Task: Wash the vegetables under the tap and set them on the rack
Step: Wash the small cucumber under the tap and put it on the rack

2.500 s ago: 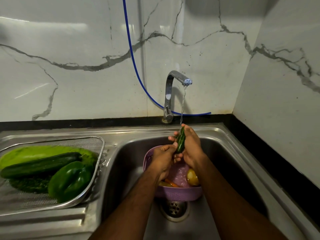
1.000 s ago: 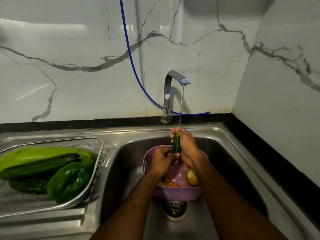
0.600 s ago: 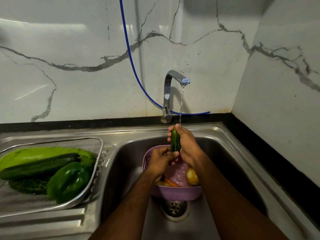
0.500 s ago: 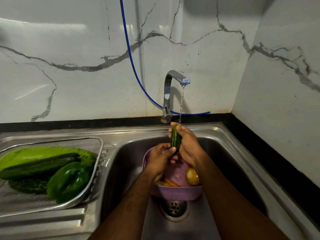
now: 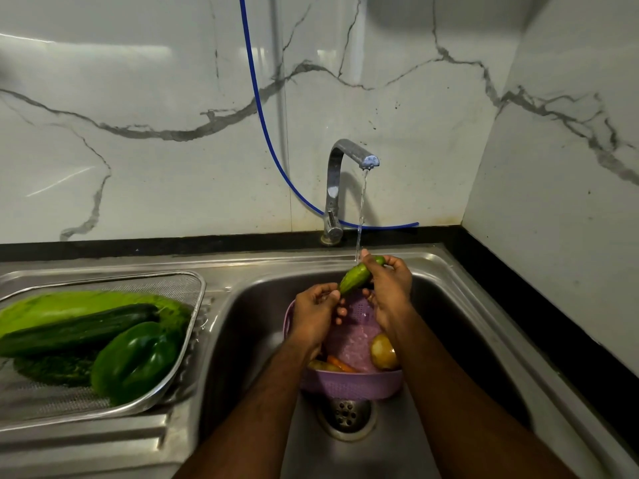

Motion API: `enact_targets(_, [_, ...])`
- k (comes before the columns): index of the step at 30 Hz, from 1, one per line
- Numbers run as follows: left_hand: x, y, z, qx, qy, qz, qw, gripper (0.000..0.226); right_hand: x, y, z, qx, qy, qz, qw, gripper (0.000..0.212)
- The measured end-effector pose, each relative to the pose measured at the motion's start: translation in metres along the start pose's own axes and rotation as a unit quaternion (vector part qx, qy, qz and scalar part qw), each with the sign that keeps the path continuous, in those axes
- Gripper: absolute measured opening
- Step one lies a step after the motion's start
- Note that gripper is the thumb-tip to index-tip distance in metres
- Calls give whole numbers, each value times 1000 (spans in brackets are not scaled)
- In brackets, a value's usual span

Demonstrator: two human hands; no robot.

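While water runs from the tap (image 5: 349, 157) in a thin stream, both hands hold a small cucumber (image 5: 356, 276) just under it, above the purple colander (image 5: 349, 383) that sits in the sink (image 5: 460, 305) over the drain (image 5: 345, 414). The right hand (image 5: 389, 288) has the firmer grip: its fingers and thumb curl round the cucumber's upper, far end, with the tip showing green between them. The left hand (image 5: 314, 314) pinches the lower, near end between thumb and fingertips, the other fingers loosely curled below. The stream lands about where the right thumb meets the cucumber.

Half a second ago the cucumber stood nearly upright in the right hand; it now lies tilted, its lower end swung out to the left toward the left hand, and more of its pale green side shows. The left hand has shifted from below the cucumber to take that end. The right hand's hold has moved from the middle to the top.

Inside the colander lie a yellowish potato (image 5: 382, 352) at the right, an orange carrot (image 5: 340, 364) and another yellowish piece (image 5: 323, 365) at the front left, partly hidden by the left wrist. On the draining board to the left, the steel mesh rack (image 5: 193, 305) holds a green bell pepper (image 5: 136, 361), a long dark cucumber (image 5: 76, 330), a pale green gourd (image 5: 69, 304) behind it, and a dark, rough vegetable (image 5: 55, 369) underneath. These have stayed put. A blue hose (image 5: 257, 105) hangs down the marble wall behind the tap.
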State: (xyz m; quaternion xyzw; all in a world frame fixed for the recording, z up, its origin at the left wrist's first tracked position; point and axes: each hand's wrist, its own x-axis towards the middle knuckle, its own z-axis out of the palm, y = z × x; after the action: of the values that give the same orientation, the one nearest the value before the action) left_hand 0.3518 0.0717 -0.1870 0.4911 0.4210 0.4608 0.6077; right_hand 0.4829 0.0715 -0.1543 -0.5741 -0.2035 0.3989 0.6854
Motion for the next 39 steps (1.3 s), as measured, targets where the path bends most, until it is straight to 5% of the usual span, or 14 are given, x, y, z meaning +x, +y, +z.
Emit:
enact_targets(9, [2,-4,4,20,-16,20,999,16,-1,-1,-3,57,-13,7,998,37])
enact_targets(17, [0,4,12,-74,-37,-25,996,31,2,-2,-1,110,-41,31,993,25])
enact_targets(23, [-1,4,16,-57,-19,3,998,20,-9,-8,4,100,-125,19,987,26])
enact_targets(25, [-1,5,18,-60,-1,11,998,19,-12,-5,8,42,-165,19,985,33])
enact_targets(30, [0,4,17,-64,7,24,998,16,-12,1,4,-31,-252,14,967,89])
enact_targets(39, [-2,6,18,-79,7,20,997,14,-13,-4,12,-14,-154,23,988,34])
